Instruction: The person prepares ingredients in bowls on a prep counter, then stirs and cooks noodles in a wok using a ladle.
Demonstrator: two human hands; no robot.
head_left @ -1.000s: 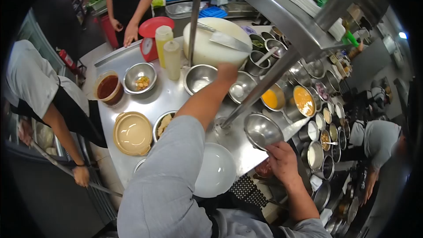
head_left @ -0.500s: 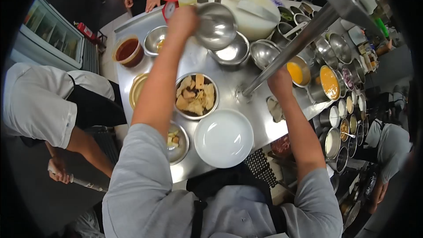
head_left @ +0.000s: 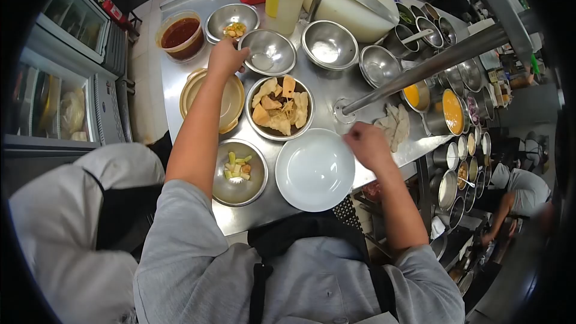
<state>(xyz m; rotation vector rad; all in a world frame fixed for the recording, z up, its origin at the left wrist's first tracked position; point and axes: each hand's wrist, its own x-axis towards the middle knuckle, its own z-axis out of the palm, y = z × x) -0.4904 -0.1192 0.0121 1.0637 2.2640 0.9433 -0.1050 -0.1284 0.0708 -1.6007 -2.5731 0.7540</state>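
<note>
Round silver steel bowl lies immediately right of the left hand, the nearer one, whose fingers appear clasped on its rim; circular, no long axis. Right hand is curled beside the round white glossy plate; whether it grasps anything cannot be told. Count: one bowl apparently held, one plate, one tan two-handled dish.

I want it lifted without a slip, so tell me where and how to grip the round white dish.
The white dish is probably best pinched by its round rim, coming from the right, where the right hand is close. The rim there borders bare tabletop; on its left side the steel bowl of green pieces sits close, leaving less finger room.
</note>
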